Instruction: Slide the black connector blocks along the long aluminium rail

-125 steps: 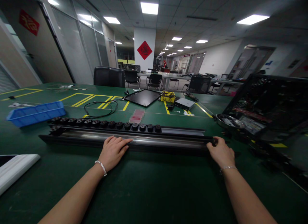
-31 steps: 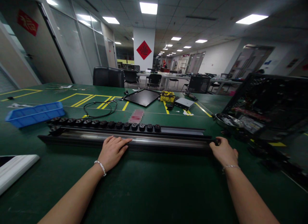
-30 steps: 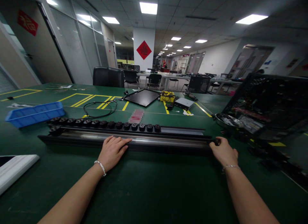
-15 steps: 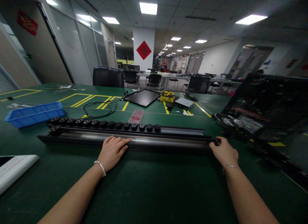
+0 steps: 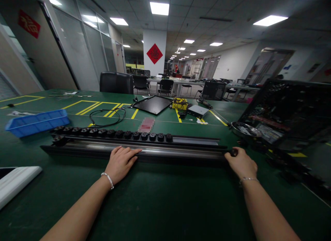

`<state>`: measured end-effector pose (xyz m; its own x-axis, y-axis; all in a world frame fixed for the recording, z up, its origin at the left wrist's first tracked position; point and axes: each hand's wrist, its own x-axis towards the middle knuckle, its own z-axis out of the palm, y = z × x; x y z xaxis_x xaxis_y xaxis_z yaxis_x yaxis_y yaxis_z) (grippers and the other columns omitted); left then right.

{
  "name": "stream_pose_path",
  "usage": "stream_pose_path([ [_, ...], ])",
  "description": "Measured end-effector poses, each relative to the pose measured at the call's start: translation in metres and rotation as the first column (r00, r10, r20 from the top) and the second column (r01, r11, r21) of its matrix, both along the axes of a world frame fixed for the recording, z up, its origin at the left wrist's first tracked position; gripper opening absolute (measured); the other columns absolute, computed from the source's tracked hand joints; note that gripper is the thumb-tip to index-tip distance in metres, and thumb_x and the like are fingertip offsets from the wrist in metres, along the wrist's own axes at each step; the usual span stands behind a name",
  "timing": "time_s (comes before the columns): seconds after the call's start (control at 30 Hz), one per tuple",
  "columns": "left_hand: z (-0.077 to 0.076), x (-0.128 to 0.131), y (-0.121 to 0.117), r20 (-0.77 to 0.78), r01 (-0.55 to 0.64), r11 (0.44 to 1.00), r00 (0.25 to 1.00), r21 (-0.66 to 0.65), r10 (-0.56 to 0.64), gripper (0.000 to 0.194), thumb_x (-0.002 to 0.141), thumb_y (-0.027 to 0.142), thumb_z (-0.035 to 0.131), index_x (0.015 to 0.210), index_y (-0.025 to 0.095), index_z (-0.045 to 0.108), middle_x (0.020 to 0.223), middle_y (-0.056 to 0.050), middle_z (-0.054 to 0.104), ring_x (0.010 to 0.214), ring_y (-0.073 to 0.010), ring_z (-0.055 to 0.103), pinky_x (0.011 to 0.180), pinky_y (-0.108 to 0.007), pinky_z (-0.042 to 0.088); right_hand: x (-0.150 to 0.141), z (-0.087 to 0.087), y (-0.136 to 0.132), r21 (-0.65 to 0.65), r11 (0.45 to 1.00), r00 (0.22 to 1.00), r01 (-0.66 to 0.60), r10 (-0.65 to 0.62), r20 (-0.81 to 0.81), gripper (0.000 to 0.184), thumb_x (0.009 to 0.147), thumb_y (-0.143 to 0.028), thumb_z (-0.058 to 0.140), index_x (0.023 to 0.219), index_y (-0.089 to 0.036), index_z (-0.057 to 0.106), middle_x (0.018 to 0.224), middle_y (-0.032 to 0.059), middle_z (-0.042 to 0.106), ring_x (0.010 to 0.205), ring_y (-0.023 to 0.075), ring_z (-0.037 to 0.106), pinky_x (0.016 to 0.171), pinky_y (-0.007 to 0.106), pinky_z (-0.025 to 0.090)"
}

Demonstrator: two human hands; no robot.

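Note:
A long black metal channel point(image 5: 165, 153) with a shiny inside lies across the green table in front of me. My left hand point(image 5: 121, 163) rests on its middle, fingers stretched out along the near edge and inner face. At the channel's right end, my right hand point(image 5: 242, 163) is closed in a pinch on a small black part point(image 5: 233, 152); my fingers hide most of it, so its kind is unclear. Just behind the channel runs a row of black power socket modules point(image 5: 119, 134), set in a second long rail point(image 5: 196, 141) whose right portion shows bare metal.
A blue plastic bin point(image 5: 38, 123) sits at the left, a white object point(image 5: 18, 182) nearer me. Behind are a looped black cable point(image 5: 107, 122), a flat dark panel point(image 5: 153, 104), a yellow box point(image 5: 180, 103) and a grey box point(image 5: 198, 111). A metal bowl point(image 5: 245, 129) and an open black case point(image 5: 289, 109) stand right.
My right hand and wrist have shifted very slightly at the channel's right end. My left hand, the channel and the socket row look the same.

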<state>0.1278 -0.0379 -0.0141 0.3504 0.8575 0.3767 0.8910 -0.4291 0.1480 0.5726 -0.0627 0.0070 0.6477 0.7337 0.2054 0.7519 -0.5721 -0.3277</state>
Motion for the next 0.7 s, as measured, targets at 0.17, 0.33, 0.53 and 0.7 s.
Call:
stream_pose_path([
  [0.17, 0.0005, 0.0002, -0.0003, 0.005, 0.001, 1.0, 1.0, 0.001, -0.001, 0.031, 0.087, 0.033, 0.042, 0.115, 0.036, 0.054, 0.082, 0.003, 0.062, 0.086, -0.016, 0.056, 0.095, -0.04, 0.026, 0.0033, -0.0028, 0.0011, -0.003, 1.0, 1.0, 0.017, -0.017, -0.019, 0.054, 0.07, -0.048, 0.041, 0.114, -0.018, 0.051, 0.112, 0.0144, 0.058, 0.106, 0.0326, 0.051, 0.095, 0.055, 0.028],
  [0.33, 0.001, 0.0004, -0.0006, 0.005, 0.002, 1.0, 1.0, 0.008, -0.002, 0.031, 0.088, 0.033, 0.041, 0.115, 0.036, 0.054, 0.082, 0.002, 0.062, 0.086, -0.0162, 0.056, 0.095, -0.04, 0.026, 0.0082, -0.0072, 0.002, 0.014, 1.0, 1.0, 0.017, -0.017, 0.0, 0.055, 0.069, -0.05, 0.042, 0.113, -0.019, 0.052, 0.111, 0.0151, 0.056, 0.107, 0.0333, 0.049, 0.094, 0.057, 0.026],
  [0.53, 0.0021, 0.0016, -0.0013, 0.003, -0.009, 1.0, 1.0, 0.0, 0.009, 0.03, 0.087, 0.032, 0.043, 0.115, 0.036, 0.055, 0.082, 0.003, 0.062, 0.087, -0.0161, 0.056, 0.096, -0.039, 0.026, 0.0077, -0.006, 0.0022, -0.02, 1.0, 1.0, 0.018, -0.018, 0.005, 0.055, 0.07, -0.05, 0.041, 0.114, -0.019, 0.051, 0.113, 0.0145, 0.055, 0.109, 0.0322, 0.048, 0.094, 0.056, 0.027],
  [0.7, 0.003, 0.0016, -0.0011, -0.004, -0.005, 1.0, 1.0, -0.003, 0.005, 0.03, 0.087, 0.031, 0.043, 0.115, 0.035, 0.054, 0.081, 0.003, 0.061, 0.086, -0.016, 0.055, 0.095, -0.039, 0.026, 0.005, -0.0028, 0.0013, -0.021, 0.999, 0.999, 0.026, -0.027, -0.018, 0.055, 0.07, -0.05, 0.041, 0.114, -0.019, 0.051, 0.116, 0.0146, 0.055, 0.11, 0.0322, 0.048, 0.097, 0.056, 0.025],
])
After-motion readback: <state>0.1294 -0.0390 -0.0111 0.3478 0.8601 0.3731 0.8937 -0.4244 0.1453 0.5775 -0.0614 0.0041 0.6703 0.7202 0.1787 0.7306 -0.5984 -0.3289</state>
